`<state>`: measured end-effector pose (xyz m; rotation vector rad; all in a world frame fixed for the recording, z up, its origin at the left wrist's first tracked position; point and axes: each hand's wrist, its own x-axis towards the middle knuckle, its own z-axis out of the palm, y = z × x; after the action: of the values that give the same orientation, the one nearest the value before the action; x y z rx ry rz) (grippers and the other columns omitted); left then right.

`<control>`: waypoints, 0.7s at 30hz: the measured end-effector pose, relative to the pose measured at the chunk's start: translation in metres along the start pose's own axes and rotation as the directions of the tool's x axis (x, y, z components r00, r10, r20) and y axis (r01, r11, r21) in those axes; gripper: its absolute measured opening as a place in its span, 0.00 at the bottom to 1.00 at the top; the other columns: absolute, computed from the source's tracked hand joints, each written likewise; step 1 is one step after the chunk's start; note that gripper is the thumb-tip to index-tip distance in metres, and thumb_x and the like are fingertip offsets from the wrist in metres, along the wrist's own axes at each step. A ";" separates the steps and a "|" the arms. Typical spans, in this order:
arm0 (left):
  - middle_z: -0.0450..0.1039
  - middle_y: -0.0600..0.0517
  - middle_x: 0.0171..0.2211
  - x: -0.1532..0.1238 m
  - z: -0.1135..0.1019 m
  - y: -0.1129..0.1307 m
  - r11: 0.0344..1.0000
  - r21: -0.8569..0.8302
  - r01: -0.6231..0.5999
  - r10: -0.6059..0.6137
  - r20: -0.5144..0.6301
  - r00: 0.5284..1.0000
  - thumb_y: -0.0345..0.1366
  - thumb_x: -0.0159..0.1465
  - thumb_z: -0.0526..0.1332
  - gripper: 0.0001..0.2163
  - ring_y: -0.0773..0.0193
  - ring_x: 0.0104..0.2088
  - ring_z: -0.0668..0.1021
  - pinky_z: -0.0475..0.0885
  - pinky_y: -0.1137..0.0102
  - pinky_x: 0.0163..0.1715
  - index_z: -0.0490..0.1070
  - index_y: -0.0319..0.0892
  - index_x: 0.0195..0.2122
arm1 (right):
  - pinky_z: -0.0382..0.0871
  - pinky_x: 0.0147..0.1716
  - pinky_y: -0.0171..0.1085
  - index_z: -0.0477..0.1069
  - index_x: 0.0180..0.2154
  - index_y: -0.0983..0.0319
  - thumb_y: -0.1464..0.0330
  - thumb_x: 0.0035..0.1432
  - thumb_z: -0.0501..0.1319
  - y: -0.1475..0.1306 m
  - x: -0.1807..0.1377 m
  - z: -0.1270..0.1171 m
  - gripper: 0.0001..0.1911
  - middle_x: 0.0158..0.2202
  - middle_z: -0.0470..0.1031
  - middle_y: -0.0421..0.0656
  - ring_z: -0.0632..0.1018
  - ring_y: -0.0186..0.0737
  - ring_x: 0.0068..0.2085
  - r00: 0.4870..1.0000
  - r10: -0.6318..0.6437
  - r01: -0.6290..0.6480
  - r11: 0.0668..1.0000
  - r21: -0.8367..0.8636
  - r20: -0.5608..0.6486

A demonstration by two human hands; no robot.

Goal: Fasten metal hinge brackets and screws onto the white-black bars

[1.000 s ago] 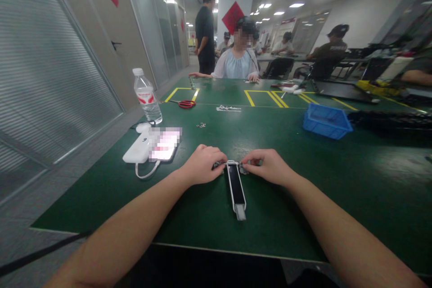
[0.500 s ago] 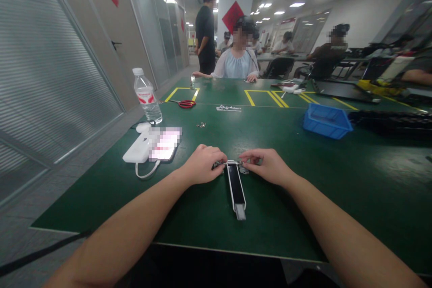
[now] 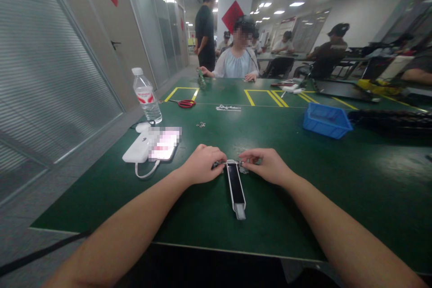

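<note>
On the green table lies a long, narrow object with a black face and white rim (image 3: 236, 184), a pale grey tab (image 3: 240, 211) at its near end. My left hand (image 3: 204, 164) is closed at the left of its far end, fingertips pinched on a small dark, metallic-looking piece mostly hidden by the fingers. From the right, my right hand (image 3: 265, 164) pinches at the same end; what is between its fingertips is too small to make out. Some small silvery pieces (image 3: 243, 170) lie under and beside the right fingertips.
Left of my arms are a white power bank (image 3: 137, 149) cabled to a phone (image 3: 166, 146), and a water bottle (image 3: 147, 99). Farther off are red-handled scissors (image 3: 186, 104), small metal bits (image 3: 201, 124), white strips (image 3: 228, 108) and a blue bin (image 3: 326, 120). A person (image 3: 235, 60) sits opposite.
Both my hands and the black-faced object stay where they were. Across the table, the seated person's raised hand now holds up a greenish item at the table's far edge.
</note>
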<state>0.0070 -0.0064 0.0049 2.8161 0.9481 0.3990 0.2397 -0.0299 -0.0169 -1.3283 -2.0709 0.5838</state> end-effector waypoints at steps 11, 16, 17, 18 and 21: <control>0.73 0.51 0.37 0.001 -0.002 0.002 1.000 -0.004 0.007 -0.007 0.012 1.000 0.34 0.62 0.54 0.07 0.61 0.40 0.74 0.60 0.65 0.40 0.70 0.43 0.38 | 0.71 0.33 0.36 0.76 0.40 0.61 0.70 0.53 0.61 0.001 0.000 0.001 0.11 0.30 0.78 0.41 0.76 0.34 0.29 1.000 0.024 -0.024 0.999 0.031 0.016; 0.73 0.52 0.36 0.001 -0.002 0.003 1.000 -0.001 0.003 -0.003 0.011 1.000 0.33 0.62 0.54 0.07 0.61 0.40 0.74 0.60 0.65 0.40 0.70 0.42 0.38 | 0.70 0.32 0.35 0.76 0.40 0.61 0.71 0.53 0.61 -0.002 0.000 -0.002 0.11 0.29 0.77 0.41 0.74 0.34 0.29 1.000 -0.013 0.013 1.000 -0.014 0.016; 0.73 0.52 0.36 0.001 -0.002 0.002 1.000 -0.002 0.001 -0.001 0.010 1.000 0.33 0.62 0.54 0.07 0.61 0.40 0.74 0.60 0.65 0.40 0.70 0.42 0.38 | 0.70 0.32 0.35 0.76 0.40 0.61 0.72 0.53 0.61 -0.002 0.000 -0.002 0.11 0.29 0.77 0.40 0.74 0.34 0.29 1.000 -0.016 0.017 1.000 -0.022 0.016; 0.73 0.52 0.36 0.001 -0.001 0.002 1.000 -0.002 -0.002 0.002 0.009 1.000 0.33 0.62 0.54 0.07 0.61 0.40 0.74 0.60 0.65 0.40 0.70 0.42 0.38 | 0.70 0.32 0.36 0.76 0.40 0.61 0.72 0.53 0.60 -0.002 0.000 -0.002 0.11 0.29 0.77 0.41 0.74 0.34 0.29 1.000 -0.018 0.018 0.999 -0.028 0.015; 0.73 0.52 0.36 0.001 0.000 0.001 1.000 0.000 -0.010 0.010 0.001 1.000 0.33 0.62 0.54 0.07 0.61 0.40 0.74 0.59 0.65 0.40 0.70 0.43 0.39 | 0.70 0.33 0.36 0.75 0.40 0.61 0.72 0.53 0.60 -0.001 0.000 -0.002 0.12 0.31 0.78 0.41 0.75 0.34 0.29 1.000 -0.011 0.011 1.000 -0.022 0.018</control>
<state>0.0081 -0.0063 0.0050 2.8217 0.9337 0.3982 0.2407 -0.0302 -0.0149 -1.3281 -2.1031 0.5710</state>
